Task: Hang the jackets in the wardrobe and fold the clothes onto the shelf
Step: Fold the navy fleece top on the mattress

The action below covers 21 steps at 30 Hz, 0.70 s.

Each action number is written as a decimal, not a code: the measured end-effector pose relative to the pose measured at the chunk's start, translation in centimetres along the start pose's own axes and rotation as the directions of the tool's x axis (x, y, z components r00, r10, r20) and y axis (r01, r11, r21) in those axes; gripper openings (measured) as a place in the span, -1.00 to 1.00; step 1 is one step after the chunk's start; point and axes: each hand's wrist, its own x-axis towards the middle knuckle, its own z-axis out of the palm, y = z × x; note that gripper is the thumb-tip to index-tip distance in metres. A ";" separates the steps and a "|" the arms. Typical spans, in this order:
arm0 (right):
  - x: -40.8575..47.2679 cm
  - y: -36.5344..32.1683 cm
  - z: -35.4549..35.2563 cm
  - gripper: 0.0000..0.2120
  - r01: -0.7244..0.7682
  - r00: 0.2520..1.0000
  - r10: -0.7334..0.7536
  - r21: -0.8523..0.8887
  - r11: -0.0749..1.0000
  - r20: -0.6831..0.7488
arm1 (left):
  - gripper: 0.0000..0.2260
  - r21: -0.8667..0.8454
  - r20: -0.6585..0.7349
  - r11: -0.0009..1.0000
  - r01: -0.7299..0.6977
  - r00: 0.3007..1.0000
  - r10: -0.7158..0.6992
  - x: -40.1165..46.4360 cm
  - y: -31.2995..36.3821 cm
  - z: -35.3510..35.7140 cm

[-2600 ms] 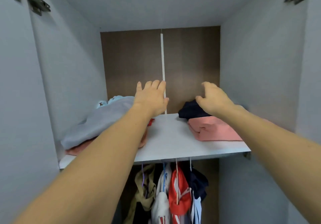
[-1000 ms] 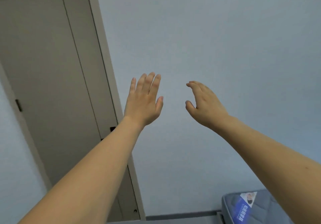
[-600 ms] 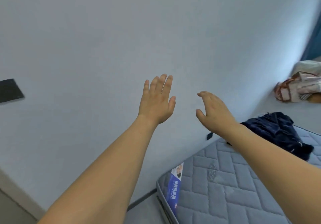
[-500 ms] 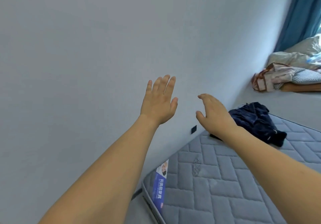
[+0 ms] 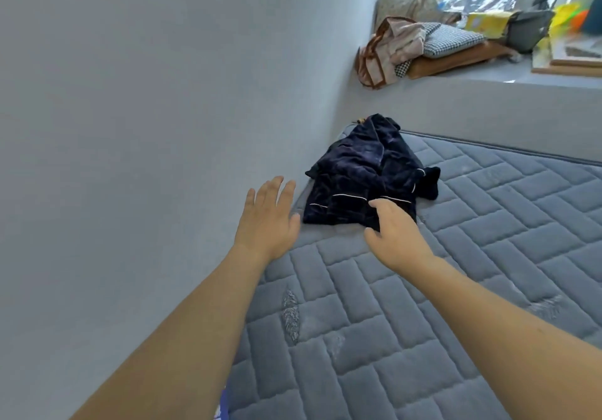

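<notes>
Navy velvet-like fabric with thin white piping is seen in the head view: a crumpled dark garment (image 5: pixel 365 178) lies on the grey quilted mattress (image 5: pixel 456 256), bunched near the corner where the mattress meets the pale wall (image 5: pixel 146 110). Both arms are stretched toward it. The left hand (image 5: pixel 270 221) is spread flat with straight fingers, just beside the garment's near-left edge, and nothing is held by it. The right hand (image 5: pixel 394 234) hangs over the near-right hem with loosely bent fingers; whether cloth is already touched cannot be told, but no pinch or closed grip is seen, so both are judged released.

Trouble is most likely to come from the bundle itself. Because the garment is heaped and folded over on itself, only one layer may be caught, and the rest may be dragged or dropped when it is lifted. Sleeves may be left tangled inside, which would spoil either a hanging or a fold. Little room for the left hand is left by the wall.

Farther back, a raised ledge (image 5: pixel 488 94) is seen past the head of the mattress, loaded with a brown-trimmed bag (image 5: pixel 384 51), checked fabric (image 5: pixel 452 40) and blurred clutter by the window. Nothing stands between the hands and the garment.
</notes>
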 end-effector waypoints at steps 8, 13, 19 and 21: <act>16.6 19.3 15.1 -0.48 -0.138 0.990 0.134 -0.102 0.985 -0.048 | -0.40 -0.153 0.231 0.984 -0.086 0.966 0.120 16.5 2.3 27.7; 18.2 31.9 28.3 -0.36 -0.288 0.943 0.325 -0.312 0.905 0.073 | -0.36 -0.147 0.592 0.988 0.040 0.804 0.056 18.8 6.8 45.3; 18.0 38.8 35.3 -0.43 -0.218 0.968 0.160 -0.340 0.915 -0.192 | -0.30 -0.130 0.100 0.991 -0.039 0.994 0.052 18.7 9.0 54.2; 19.1 38.7 34.3 -0.49 -0.254 0.943 0.183 -0.248 0.935 -0.278 | -0.30 -0.184 0.025 0.978 -0.102 0.994 0.108 21.3 9.5 53.1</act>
